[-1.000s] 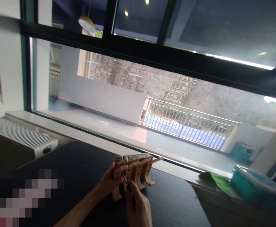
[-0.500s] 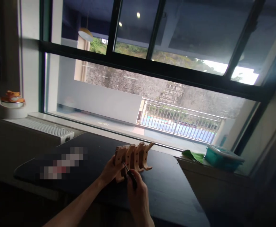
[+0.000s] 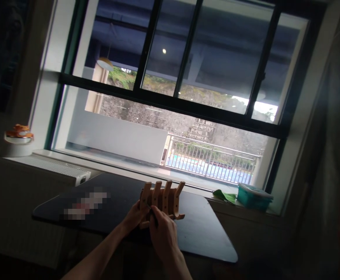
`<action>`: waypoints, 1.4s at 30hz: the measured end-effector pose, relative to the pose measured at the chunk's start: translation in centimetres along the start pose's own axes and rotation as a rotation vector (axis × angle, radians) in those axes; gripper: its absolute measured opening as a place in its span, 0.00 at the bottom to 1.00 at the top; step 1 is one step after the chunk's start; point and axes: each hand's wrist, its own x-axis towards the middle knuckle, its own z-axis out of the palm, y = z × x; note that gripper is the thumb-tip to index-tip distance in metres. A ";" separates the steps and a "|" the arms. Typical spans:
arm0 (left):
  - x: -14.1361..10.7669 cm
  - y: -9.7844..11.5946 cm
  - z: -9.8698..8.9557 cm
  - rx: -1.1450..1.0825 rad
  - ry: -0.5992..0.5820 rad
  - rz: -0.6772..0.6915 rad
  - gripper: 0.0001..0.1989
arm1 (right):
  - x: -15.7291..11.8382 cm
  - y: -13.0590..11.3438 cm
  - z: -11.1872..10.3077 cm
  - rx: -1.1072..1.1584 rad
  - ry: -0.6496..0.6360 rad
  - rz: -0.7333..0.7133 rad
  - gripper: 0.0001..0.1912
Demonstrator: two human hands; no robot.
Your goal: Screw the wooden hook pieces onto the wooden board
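A light wooden rack (image 3: 166, 198) with several curved slats and small dark holes is held up over the dark table (image 3: 199, 233). My left hand (image 3: 135, 217) grips its left end, fingers partly hidden behind the wood. Closed around a dark-handled screwdriver (image 3: 153, 218), my right hand (image 3: 164, 233) is just in front of the rack's left slats. The tool's tip is against or very near the leftmost slat; the exact contact is too small to tell.
A blurred, pixelated item (image 3: 85, 204) lies on the table's left part. On the sill at right are a green leaf-like piece (image 3: 225, 196) and a teal lidded box (image 3: 254, 196). A white radiator (image 3: 53, 169) and an orange-topped white object (image 3: 18, 140) stand at left.
The view has shifted and tilted. The rack is turned so its slats stand more upright, and my right hand has moved closer to it, hiding more of the screwdriver.
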 end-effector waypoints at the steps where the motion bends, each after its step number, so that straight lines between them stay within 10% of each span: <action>1: 0.2 -0.2 -0.1 0.000 -0.004 0.010 0.23 | 0.1 0.0 0.0 -0.040 -0.009 -0.016 0.18; 20: -0.7 0.5 0.1 0.209 0.178 0.104 0.15 | 2.2 -2.5 -2.2 -0.567 -0.310 -0.383 0.12; 31: -0.8 0.5 0.1 0.248 0.115 0.149 0.16 | -0.3 -0.5 -0.4 0.202 -0.053 0.220 0.16; 42: -0.5 0.6 -0.3 0.319 0.085 0.080 0.20 | 1.5 -2.5 -3.0 -0.619 -0.347 -0.268 0.11</action>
